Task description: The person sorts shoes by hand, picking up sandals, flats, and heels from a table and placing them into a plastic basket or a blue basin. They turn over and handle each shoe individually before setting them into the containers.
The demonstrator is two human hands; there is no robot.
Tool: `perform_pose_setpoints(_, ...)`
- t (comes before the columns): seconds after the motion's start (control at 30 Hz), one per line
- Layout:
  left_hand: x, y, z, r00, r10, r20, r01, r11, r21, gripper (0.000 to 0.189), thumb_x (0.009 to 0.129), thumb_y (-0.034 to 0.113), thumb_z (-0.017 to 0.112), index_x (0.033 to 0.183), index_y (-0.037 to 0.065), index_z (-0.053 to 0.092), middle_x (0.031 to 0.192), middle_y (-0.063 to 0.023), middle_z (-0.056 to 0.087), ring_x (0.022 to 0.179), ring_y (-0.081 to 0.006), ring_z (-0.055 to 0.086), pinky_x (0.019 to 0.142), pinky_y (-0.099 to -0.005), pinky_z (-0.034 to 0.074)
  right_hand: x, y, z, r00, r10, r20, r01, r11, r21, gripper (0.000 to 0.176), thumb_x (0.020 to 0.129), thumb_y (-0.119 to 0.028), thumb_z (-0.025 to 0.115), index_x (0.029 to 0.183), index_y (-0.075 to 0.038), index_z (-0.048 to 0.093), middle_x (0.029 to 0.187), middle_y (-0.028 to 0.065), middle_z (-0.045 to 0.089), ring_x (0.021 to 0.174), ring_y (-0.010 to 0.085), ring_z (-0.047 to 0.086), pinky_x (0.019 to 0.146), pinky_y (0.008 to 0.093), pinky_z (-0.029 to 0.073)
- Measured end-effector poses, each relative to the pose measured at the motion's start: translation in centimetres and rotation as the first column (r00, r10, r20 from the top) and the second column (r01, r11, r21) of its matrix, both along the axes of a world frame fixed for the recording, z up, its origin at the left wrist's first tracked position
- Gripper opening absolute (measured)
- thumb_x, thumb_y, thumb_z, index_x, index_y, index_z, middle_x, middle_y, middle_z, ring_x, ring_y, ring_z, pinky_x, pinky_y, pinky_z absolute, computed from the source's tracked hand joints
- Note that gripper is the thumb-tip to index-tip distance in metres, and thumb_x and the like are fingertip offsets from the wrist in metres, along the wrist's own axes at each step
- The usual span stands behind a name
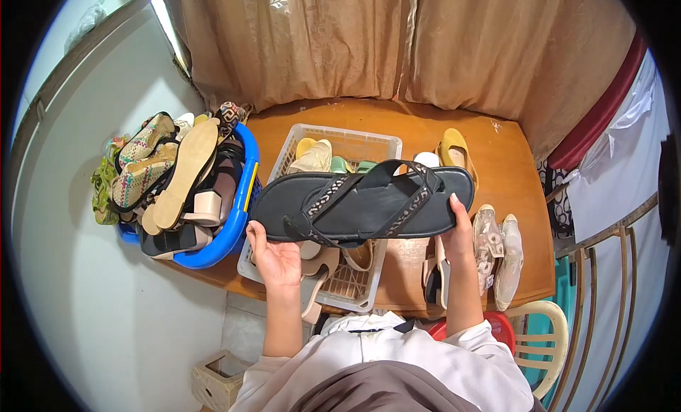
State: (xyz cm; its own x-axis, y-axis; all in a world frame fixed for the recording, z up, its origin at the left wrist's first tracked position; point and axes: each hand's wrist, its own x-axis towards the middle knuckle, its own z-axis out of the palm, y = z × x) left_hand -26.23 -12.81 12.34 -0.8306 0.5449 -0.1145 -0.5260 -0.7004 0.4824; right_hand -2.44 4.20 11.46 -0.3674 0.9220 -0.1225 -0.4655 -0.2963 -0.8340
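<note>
Evidently, the left hand [278,259] and right hand [457,235] are clamping opposite ends of the black sandal [376,206], which is spanning crosswise above the plastic crate [347,131] and extending past its right side, neither hand lying distinctly nearer.

Brown fabric curtains [305,43] hang behind an orange-brown wooden table [507,178]; a smooth white wall [78,235] stands left, a cream plastic chair [560,334] right.
</note>
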Motion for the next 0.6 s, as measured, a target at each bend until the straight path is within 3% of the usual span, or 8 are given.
perform_pose_setpoints(0.13,0.6,0.0,0.2,1.000,-0.003,-0.022,0.003,1.000,-0.002,0.033,0.092,0.026,0.049,0.121,0.010,0.045,0.125,-0.0089,0.050,0.112,-0.0254,0.051,0.093,-0.0458,0.045,0.2,0.4,-0.3,0.996,-0.084,0.037,0.082,0.995,0.064,0.039,0.085,-0.026,0.056,0.114,0.000,0.051,0.106,0.0117,0.060,0.097,0.0189,0.058,0.087,0.0309,0.044)
perform_pose_setpoints(0.27,0.2,0.2,-0.5,0.999,-0.009,-0.032,0.010,1.000,0.013,0.033,0.092,0.027,0.049,0.120,0.010,0.045,0.124,-0.0083,0.050,0.111,-0.0252,0.051,0.092,-0.0452,0.046,-0.3,-0.1,-0.2,0.984,-0.174,-0.019,0.175,0.976,0.128,0.038,0.083,-0.020,0.058,0.114,0.001,0.051,0.106,0.0111,0.060,0.096,0.0188,0.058,0.087,0.0306,0.045)
perform_pose_setpoints(0.37,0.8,0.7,-0.5,0.999,0.021,-0.033,-0.021,1.000,-0.002,0.028,0.093,0.027,0.049,0.116,0.012,0.046,0.122,-0.0069,0.051,0.109,-0.0247,0.053,0.089,-0.0446,0.048,-1.0,-0.3,-1.6,0.974,-0.189,-0.121,0.200,0.976,0.086,0.038,0.083,-0.020,0.058,0.114,0.001,0.051,0.107,0.0102,0.059,0.097,0.0189,0.057,0.087,0.0305,0.044)
perform_pose_setpoints(0.6,3.4,1.1,-0.8,0.998,0.032,0.052,-0.029,0.998,-0.059,0.023,0.093,0.028,0.047,0.114,0.016,0.043,0.119,-0.0046,0.052,0.106,-0.0231,0.054,0.087,-0.0449,0.048,-1.7,-0.6,-1.3,0.978,-0.170,-0.117,0.171,0.985,-0.001,0.038,0.085,-0.023,0.056,0.114,0.000,0.051,0.109,0.0089,0.058,0.101,0.0194,0.055,0.092,0.0312,0.040)
